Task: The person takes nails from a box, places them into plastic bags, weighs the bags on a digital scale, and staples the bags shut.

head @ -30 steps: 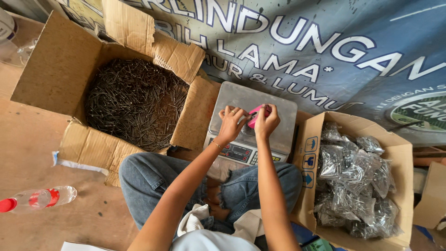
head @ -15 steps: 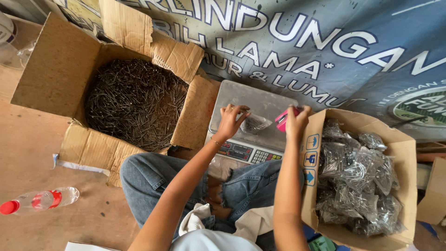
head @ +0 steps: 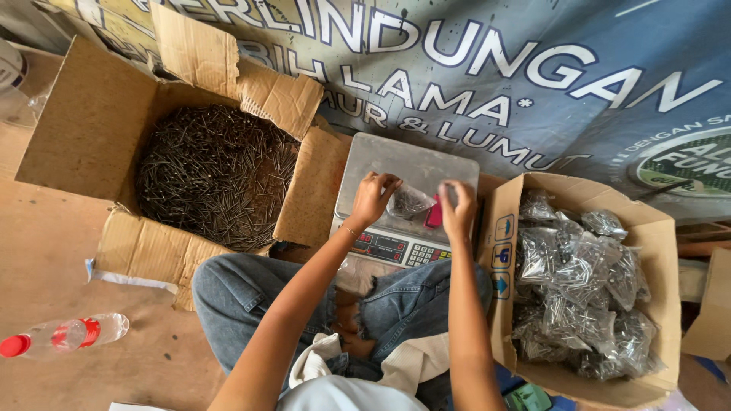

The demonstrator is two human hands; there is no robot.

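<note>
Right hand (head: 458,207) swings back from the 3 o'clock box (head: 499,228), fingers clenched on the pink tool (head: 434,216), rejoining the left hand (head: 371,199) pinching the nail bag (head: 409,202) on the scale (head: 411,164).

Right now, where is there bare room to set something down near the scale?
Bare floor lies left of the box of loose nails, above the plastic bottle. The scale platform is bare along its far edge. The near platform is crowded by both hands and a small bag; the box of bagged nails is full.

Two cardboard boxes (head: 68,114) (head: 655,236), one scale (head: 411,164) — one plastic bottle (head: 65,335), two hands (head: 371,199) (head: 457,209).
</note>
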